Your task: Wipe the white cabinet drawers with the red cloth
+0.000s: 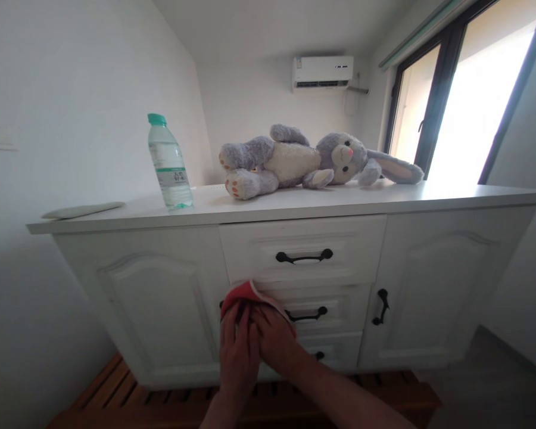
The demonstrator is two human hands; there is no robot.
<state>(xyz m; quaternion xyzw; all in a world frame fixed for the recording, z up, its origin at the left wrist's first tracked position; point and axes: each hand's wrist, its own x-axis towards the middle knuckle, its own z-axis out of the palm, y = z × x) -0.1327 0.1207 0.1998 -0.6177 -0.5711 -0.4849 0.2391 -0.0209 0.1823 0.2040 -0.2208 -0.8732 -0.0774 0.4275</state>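
Note:
My left hand [238,351] and my right hand [274,341] lie side by side, both pressing a red cloth [245,293] against the front of a white cabinet [161,298]. The cloth covers the left end of the middle drawer [339,301], next to its black handle [307,314]. Both hands are flat with fingers pointing up, and most of the cloth is hidden under them.
On the cabinet top stand a water bottle [168,164] with a green cap, a grey plush rabbit [304,159] lying on its side, and a flat pale object [83,210] at the left end. A window [464,89] is at right. Wooden slats [129,399] run under the cabinet.

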